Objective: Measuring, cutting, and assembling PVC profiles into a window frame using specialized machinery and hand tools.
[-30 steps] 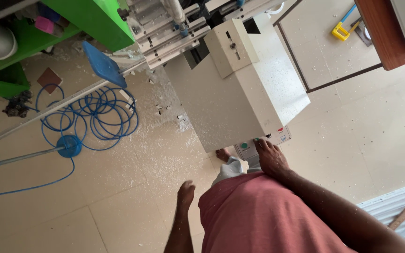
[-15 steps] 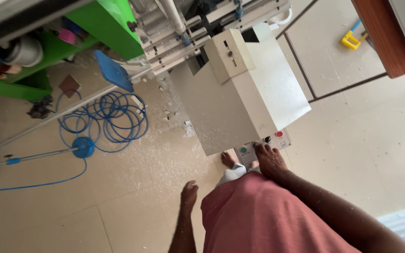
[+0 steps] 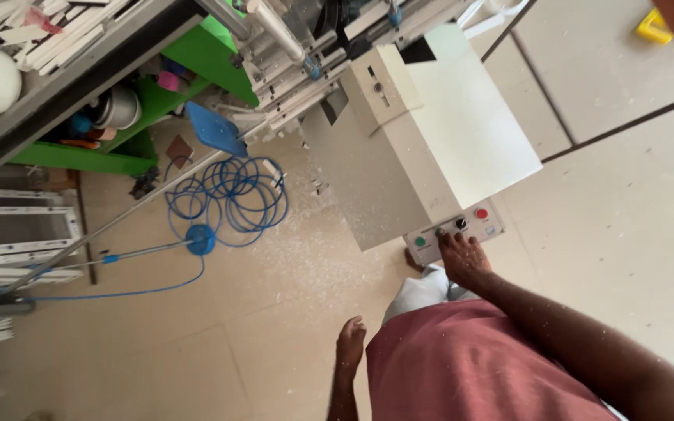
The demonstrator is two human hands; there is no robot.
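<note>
Right hand point(image 3: 462, 257) stretched forward to the control panel point(image 3: 455, 231) at the near end of the cream machine cabinet point(image 3: 431, 148), fingers loosely spread and resting on the panel's lower edge, gripping nothing. Fingertips just beside the black knob point(image 3: 460, 224), between the green button point(image 3: 420, 241) and the red button point(image 3: 481, 214). Left hand point(image 3: 349, 341) hanging at the side above the bare floor point(image 3: 196, 343), fingers relaxed and slightly curled, empty. Pink garment point(image 3: 470, 366) filling the lower edge of the view.

On the floor left of the cabinet, a coiled blue hose point(image 3: 232, 191) with a blue disc point(image 3: 200, 238) at its end, white chips scattered around. Blue dustpan point(image 3: 216, 129) tilted above the coil. Green frame point(image 3: 150, 117) in the upper left corner, a metal pot point(image 3: 117, 109) tucked inside. White window frame point(image 3: 21, 228) lying at the left edge. Yellow object point(image 3: 654, 26) in the top right corner.
</note>
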